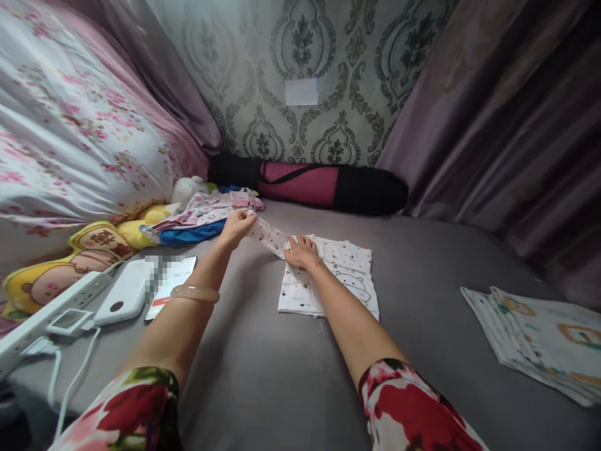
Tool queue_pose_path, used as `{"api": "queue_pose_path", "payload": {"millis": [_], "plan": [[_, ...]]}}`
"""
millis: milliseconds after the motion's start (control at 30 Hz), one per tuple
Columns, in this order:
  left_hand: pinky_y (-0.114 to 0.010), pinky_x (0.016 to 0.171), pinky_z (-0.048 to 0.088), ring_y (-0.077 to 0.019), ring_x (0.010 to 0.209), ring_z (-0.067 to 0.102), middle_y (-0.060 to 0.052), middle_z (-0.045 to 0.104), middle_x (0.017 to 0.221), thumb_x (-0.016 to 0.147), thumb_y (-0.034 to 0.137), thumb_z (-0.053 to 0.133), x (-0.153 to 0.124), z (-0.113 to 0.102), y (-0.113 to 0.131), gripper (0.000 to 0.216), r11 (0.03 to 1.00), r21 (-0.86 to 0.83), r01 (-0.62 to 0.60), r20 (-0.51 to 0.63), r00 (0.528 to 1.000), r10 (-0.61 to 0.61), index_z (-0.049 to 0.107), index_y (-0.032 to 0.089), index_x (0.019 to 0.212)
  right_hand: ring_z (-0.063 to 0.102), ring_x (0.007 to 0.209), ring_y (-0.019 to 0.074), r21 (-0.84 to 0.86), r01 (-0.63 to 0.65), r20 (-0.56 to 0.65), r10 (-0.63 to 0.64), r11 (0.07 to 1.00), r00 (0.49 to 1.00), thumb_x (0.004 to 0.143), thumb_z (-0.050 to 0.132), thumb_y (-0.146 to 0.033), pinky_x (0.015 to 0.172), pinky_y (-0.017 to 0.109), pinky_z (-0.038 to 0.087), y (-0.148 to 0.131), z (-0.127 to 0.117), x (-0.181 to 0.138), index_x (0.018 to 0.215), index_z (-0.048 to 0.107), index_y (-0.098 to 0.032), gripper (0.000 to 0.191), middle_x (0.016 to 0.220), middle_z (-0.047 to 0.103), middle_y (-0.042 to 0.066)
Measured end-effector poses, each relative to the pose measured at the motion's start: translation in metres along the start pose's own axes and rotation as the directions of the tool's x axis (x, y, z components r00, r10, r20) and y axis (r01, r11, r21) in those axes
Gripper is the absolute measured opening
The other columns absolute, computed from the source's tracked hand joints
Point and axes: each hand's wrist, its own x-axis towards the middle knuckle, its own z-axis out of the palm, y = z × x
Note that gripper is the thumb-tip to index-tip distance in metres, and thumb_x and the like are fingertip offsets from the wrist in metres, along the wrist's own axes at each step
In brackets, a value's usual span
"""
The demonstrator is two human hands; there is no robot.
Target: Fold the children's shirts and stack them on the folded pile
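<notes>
A small white printed shirt (pixel 347 257) with a cartoon animal face lies partly folded on the grey sheet. Its sleeve (pixel 270 237) stretches out to the left, raised a little. My left hand (pixel 238 225) pinches the end of that sleeve, fingers closed on the cloth. Over the shirt's left side, where the sleeve joins, rests my right hand (pixel 302 252), lying on the fabric with its fingers spread. A pale bangle (pixel 195 293) sits on my left forearm.
Stacked folded clothes (pixel 539 338) lie at the right. Other clothes (pixel 211 213) and plush toys (pixel 101 250) are at the left, with a power strip (pixel 51 307), a white power bank (pixel 124 294) and a phone (pixel 181 272). A black-and-maroon long bag (pixel 300 185) lies along the wall.
</notes>
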Motion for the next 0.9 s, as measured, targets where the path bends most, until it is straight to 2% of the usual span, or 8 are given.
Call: {"api": "queue_pose_path", "payload": {"millis": [100,233,300,400,600,733,833,900], "plan": [[-0.020,0.051,0.037,-0.0123,0.058,0.050,0.002,0.050,0.061,0.068,0.040,0.059,-0.008,0.013,0.031,0.024,0.995,-0.080,-0.052,0.072,0.996,0.058,0.050,0.017,0.070,0.027,0.140,0.0319,0.068,-0.014,0.026,0.012,0.998,1.000,0.086,0.045,-0.037,0.111,0.047,0.022,0.000,-0.007,0.003,0.146,0.040,-0.021,0.061,0.155,0.031,0.010],[-0.020,0.050,0.037,-0.0117,0.057,0.048,0.003,0.048,0.060,0.073,0.036,0.055,-0.021,0.036,0.057,0.019,0.995,-0.084,-0.054,0.091,0.994,0.062,0.051,0.017,0.073,0.034,0.138,0.0271,0.381,-0.008,-0.053,0.031,0.924,0.998,0.077,0.054,-0.020,0.114,0.039,0.025,0.015,-0.018,-0.001,0.141,0.046,-0.021,0.064,0.150,0.040,0.008],[-0.020,0.050,0.038,-0.0116,0.058,0.048,0.003,0.047,0.062,0.075,0.033,0.053,-0.026,0.048,0.065,0.016,0.995,-0.086,-0.041,0.071,0.996,0.047,0.050,0.017,0.073,0.038,0.136,0.0238,0.613,-0.040,-0.106,0.132,0.789,0.986,0.078,0.050,-0.014,0.113,0.034,0.029,0.028,-0.023,-0.010,0.139,0.048,-0.019,0.061,0.147,0.045,0.008],[-0.020,0.051,0.041,-0.0129,0.062,0.051,0.001,0.051,0.066,0.077,0.031,0.053,-0.033,0.067,0.074,0.015,0.995,-0.090,-0.043,0.075,0.996,0.050,0.050,0.017,0.075,0.057,0.119,0.0215,0.880,-0.102,-0.042,0.290,0.464,0.956,0.084,0.043,-0.013,0.101,0.036,0.045,0.050,-0.027,-0.028,0.132,0.051,-0.016,0.048,0.131,0.059,0.011],[-0.022,0.056,0.045,-0.0141,0.065,0.055,0.000,0.055,0.069,0.081,0.033,0.052,-0.045,0.104,0.078,0.017,0.993,-0.070,-0.091,0.116,0.988,0.099,0.052,0.017,0.079,0.070,0.082,0.0153,0.978,-0.157,0.114,0.277,0.139,0.954,0.095,0.035,-0.017,0.076,0.030,0.057,0.082,-0.025,-0.059,0.110,0.051,-0.012,0.023,0.098,0.069,0.014],[-0.028,0.067,0.048,-0.0170,0.074,0.059,-0.002,0.059,0.074,0.083,0.040,0.051,-0.057,0.125,0.076,0.023,0.983,-0.064,-0.173,0.155,0.971,0.181,0.052,0.018,0.078,0.069,0.078,0.0163,0.958,-0.204,0.250,0.230,-0.203,0.941,0.101,0.026,-0.032,0.075,0.031,0.057,0.090,-0.025,-0.060,0.106,0.050,-0.012,0.032,0.093,0.068,0.015],[-0.033,0.077,0.050,-0.0215,0.087,0.064,-0.008,0.067,0.087,0.086,0.049,0.046,-0.062,0.133,0.072,0.034,0.971,-0.200,-0.134,0.329,0.924,0.195,0.055,0.017,0.083,0.069,0.084,0.0196,0.930,-0.207,0.284,0.237,-0.305,0.929,0.101,0.018,-0.045,0.076,0.036,0.057,0.091,-0.027,-0.054,0.109,0.051,-0.012,0.047,0.096,0.067,0.016],[-0.036,0.083,0.050,-0.0228,0.095,0.065,-0.012,0.068,0.098,0.087,0.044,0.043,-0.061,0.132,0.065,0.030,0.965,-0.250,-0.081,0.354,0.920,0.169,0.055,0.016,0.090,0.068,0.087,0.0213,0.934,-0.180,0.252,0.213,-0.308,0.944,0.100,0.015,-0.049,0.077,0.040,0.057,0.091,-0.027,-0.051,0.109,0.053,-0.013,0.053,0.098,0.068,0.015]]}}
